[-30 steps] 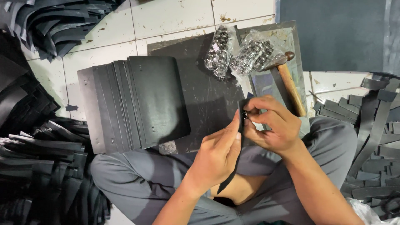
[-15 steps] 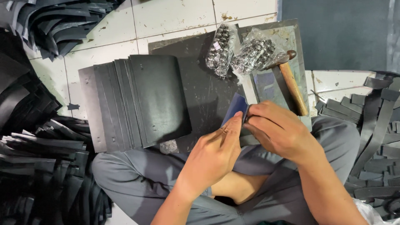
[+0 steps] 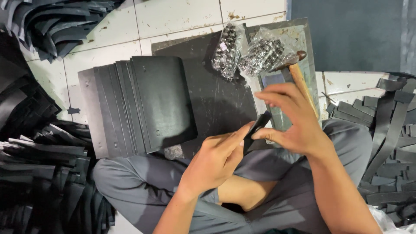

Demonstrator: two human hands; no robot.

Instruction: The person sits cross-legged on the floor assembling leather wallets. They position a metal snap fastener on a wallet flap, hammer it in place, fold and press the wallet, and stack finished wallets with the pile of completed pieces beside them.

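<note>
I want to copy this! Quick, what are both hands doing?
Left hand: closed, pinching the small black strip.
Right hand: thumb and forefinger on the same strip, other fingers spread open.

Left hand [image 3: 214, 158] and right hand [image 3: 294, 123] pinch a black strip [image 3: 256, 130].

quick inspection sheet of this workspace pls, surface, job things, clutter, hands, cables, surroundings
surface: dark work board lying on a pale tiled floor.
job's things: small black strip pinched between both hands; fanned stack of black sheets on the board's left side.
clutter: two clear bags of small metal parts; wooden-handled hammer beside them.
grippers: left hand grips the strip's lower end; right hand holds its upper end, fingers spread.
cables: nothing seen.
surroundings: heaps of black strips on the left and the right; person sits cross-legged in grey trousers.
</note>
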